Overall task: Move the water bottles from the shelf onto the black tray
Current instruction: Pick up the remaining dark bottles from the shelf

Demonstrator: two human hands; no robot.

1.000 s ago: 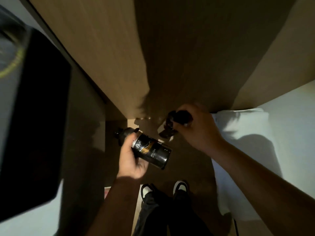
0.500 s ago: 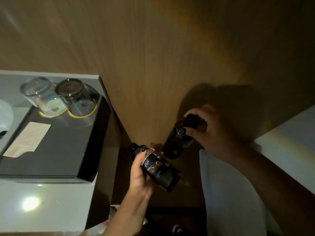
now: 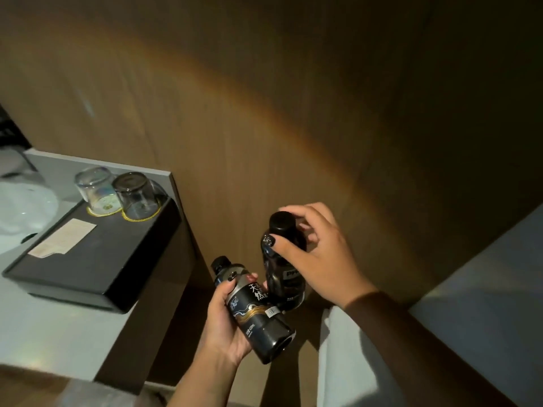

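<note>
The left hand point(image 3: 226, 324) gripped a labelled black water bottle point(image 3: 255, 311), tilted with its cap toward ten o'clock, fingers wrapped round the body. The right hand point(image 3: 317, 257) pinched a second dark water bottle point(image 3: 282, 259) near its neck, nearly upright, its lower part touching the first bottle. Both were held in the air at four o'clock from the black tray point(image 3: 97, 259), which sat on the pale surface point(image 3: 53, 333). At the tray's far end stood two upturned glasses point(image 3: 117, 190), with a paper card point(image 3: 63, 237) at its eight o'clock side.
</note>
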